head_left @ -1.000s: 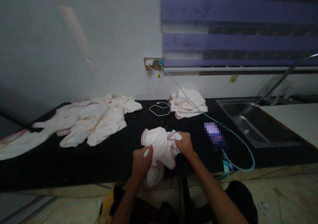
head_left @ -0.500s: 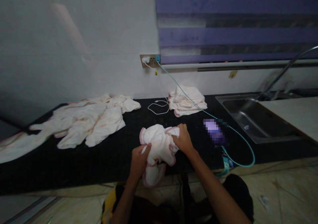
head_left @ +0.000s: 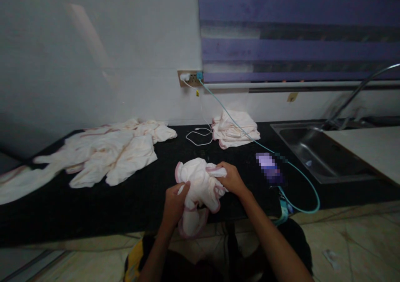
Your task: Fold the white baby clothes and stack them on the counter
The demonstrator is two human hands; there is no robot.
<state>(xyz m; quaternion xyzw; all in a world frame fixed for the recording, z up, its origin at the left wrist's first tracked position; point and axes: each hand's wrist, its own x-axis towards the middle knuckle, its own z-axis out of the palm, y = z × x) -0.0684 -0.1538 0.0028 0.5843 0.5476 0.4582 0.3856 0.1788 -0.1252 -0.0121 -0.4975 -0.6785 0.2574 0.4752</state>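
On the far left lies a heap of cloths (head_left: 103,152). At the near counter (head_left: 93,207) edge, your left hand (head_left: 175,202) and right hand (head_left: 231,178) both grip the pink-edged cloth (head_left: 200,186) bunched between them, its tail hanging over the edge. Right of it lies a phone (head_left: 268,168).

Both hands (head_left: 203,190) grip pink-edged cloth (head_left: 198,186) (bunched) at black counter (head_left: 93,207) edge.
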